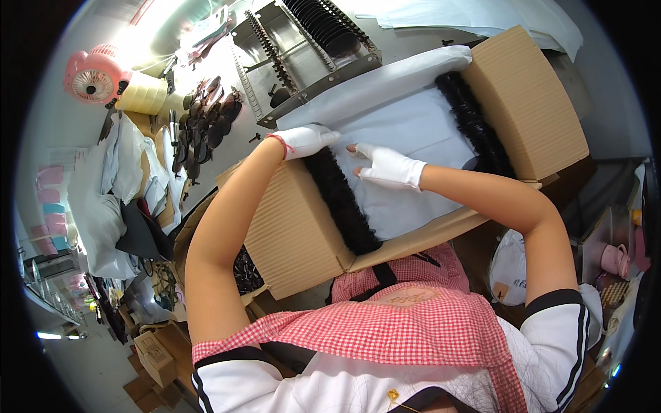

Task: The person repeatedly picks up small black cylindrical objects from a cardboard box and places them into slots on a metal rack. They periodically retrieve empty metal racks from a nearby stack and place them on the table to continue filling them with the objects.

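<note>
A cardboard box (pixel 296 230) stands in front of me with its flaps folded out. White sheet paper (pixel 406 131) covers its middle, between a black bristly row (pixel 341 199) on the left and another black row (pixel 475 124) on the right; what these rows are made of I cannot make out. My left hand (pixel 306 141), in a white glove, reaches over the left row, fingers stretched out against the paper's edge. My right hand (pixel 389 167), in a white glove with bare fingertips showing, rests on the paper with thumb and fingers apart. Neither hand visibly grips anything.
Beyond the box is a metal rack (pixel 303 55) with rows of dark lenses. Several sunglasses (pixel 206 124) lie on the table to its left, near a pink fan (pixel 96 74) and a yellow roll (pixel 143 94). A pink cup (pixel 615 260) is at far right.
</note>
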Demonstrator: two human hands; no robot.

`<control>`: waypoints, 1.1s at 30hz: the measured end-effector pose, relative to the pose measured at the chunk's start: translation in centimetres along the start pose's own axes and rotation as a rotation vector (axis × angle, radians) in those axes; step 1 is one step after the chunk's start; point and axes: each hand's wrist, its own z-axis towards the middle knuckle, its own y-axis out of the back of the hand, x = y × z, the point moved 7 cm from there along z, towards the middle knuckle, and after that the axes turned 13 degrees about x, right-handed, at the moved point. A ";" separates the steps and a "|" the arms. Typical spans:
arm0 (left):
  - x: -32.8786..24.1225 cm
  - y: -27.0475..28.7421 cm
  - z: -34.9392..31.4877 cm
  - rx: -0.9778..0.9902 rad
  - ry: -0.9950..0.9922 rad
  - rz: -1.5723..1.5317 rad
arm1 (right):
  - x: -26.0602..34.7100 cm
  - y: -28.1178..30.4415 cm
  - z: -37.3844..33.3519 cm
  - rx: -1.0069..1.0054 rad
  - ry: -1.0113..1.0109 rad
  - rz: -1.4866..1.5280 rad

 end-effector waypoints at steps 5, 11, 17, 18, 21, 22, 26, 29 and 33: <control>-0.1 0.8 -2.6 -0.001 0.127 -0.127 | -0.6 -0.4 3.4 -0.237 0.183 0.375; -2.1 2.5 -6.6 -0.054 -0.073 0.014 | 0.4 -2.3 6.8 -0.417 0.249 0.111; -5.3 6.3 -11.9 -0.253 -0.358 -0.320 | 2.3 -1.5 4.7 -0.466 0.047 -0.144; -6.0 7.5 -11.9 -0.339 -0.359 -0.276 | 4.2 -0.4 3.5 -0.493 0.185 -0.286; -8.0 10.9 -11.1 -0.649 -0.384 -0.111 | 9.7 2.2 -1.2 -0.609 0.669 -0.701; -8.3 11.9 -10.2 -0.712 -0.318 -0.022 | 10.7 3.4 -1.7 -0.632 0.708 -0.759; -8.3 15.6 -5.1 -0.777 -0.047 0.143 | 12.6 7.3 0.0 -0.657 0.585 -0.830; -8.2 17.0 -2.5 -0.758 0.073 0.166 | 11.3 8.4 2.3 -0.474 0.352 -0.845; -8.9 17.2 -0.3 -0.657 0.069 0.187 | 11.1 8.4 1.3 -0.578 0.432 -0.925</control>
